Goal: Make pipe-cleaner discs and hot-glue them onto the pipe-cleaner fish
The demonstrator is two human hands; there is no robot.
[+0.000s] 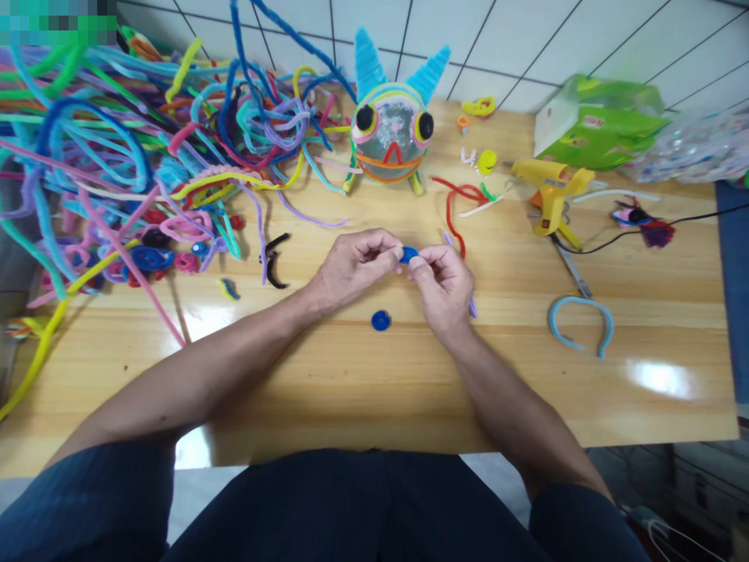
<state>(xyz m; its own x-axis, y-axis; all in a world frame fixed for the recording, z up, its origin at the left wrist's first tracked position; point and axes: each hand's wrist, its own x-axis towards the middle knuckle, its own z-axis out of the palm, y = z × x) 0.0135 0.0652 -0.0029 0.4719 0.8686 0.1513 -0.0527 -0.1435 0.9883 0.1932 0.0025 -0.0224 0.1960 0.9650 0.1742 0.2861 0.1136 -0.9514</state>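
Between my two hands, over the middle of the table, is a small dark blue pipe cleaner coil (409, 254). The fingertips of my left hand (363, 264) pinch its left side. My right hand (443, 282) grips the right side with thumb and fingers, covering part of it. A second blue pipe cleaner coil (381, 320), round and flat, lies on the wood just below my hands. Beyond them stands a clear rounded figure (393, 134) with blue ears, black-and-yellow eyes and an orange mouth.
A big tangle of coloured pipe cleaners (175, 148) covers the left of the table (328, 390). On the right are a yellow glue gun (550, 191) with a black cord, scissors (572, 267), a bent light blue pipe cleaner (553, 321) and a green package (608, 125).
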